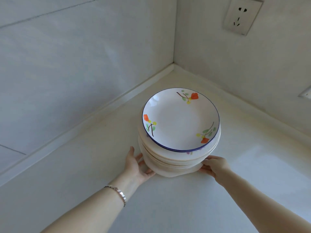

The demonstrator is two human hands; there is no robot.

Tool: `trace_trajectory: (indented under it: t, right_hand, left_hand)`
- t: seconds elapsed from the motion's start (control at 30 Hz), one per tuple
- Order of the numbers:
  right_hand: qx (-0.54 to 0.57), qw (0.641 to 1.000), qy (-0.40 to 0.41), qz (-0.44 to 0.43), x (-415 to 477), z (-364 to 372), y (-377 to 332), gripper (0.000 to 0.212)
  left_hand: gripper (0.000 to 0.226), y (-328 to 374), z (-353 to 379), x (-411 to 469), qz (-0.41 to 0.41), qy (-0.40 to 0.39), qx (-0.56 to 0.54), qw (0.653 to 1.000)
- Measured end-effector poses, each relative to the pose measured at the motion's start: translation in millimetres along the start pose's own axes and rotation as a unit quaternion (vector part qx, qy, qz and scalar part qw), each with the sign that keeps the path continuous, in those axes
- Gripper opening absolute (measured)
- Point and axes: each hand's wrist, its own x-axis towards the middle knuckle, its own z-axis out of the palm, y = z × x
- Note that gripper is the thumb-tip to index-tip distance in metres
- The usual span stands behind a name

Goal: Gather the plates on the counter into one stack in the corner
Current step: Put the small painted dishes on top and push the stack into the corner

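Observation:
A stack of several plates (175, 163) stands on the white counter (168, 207), a short way out from the corner. Its top plate (180, 119) is white with a blue rim and three orange flower sprigs. The lower plates are cream and slightly offset from one another. My left hand (137, 163) is against the stack's lower left side, thumb up and fingers reaching under the bottom rim. My right hand (213, 165) holds the bottom rim at the lower right, fingers curled onto it. Both fingertips are partly hidden by the plates.
Two tiled walls meet at the corner (174, 63) behind the stack, with a raised white lip along each wall. A wall socket (242, 15) sits high on the right wall. A silver bracelet (117, 192) is on my left wrist.

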Motion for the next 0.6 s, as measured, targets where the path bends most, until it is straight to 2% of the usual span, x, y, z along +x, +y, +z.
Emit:
trace_trajectory:
  t: [0.43,0.53,0.6]
  right_hand:
    - [0.017,0.999,0.015,-0.042,100.6,26.0,-108.2,0.029]
    - [0.038,0.997,0.025,-0.058,112.8,31.7,-121.8,0.033]
    - [0.081,0.993,0.044,-0.071,118.7,36.7,-122.9,0.033]
  left_hand:
    - [0.047,56.8,103.0,76.9,0.022,-0.014,0.0,1.0]
    - [0.038,64.1,116.6,86.0,0.025,-0.026,0.016,0.999]
    - [0.023,63.9,121.7,89.6,0.031,-0.031,0.038,0.998]
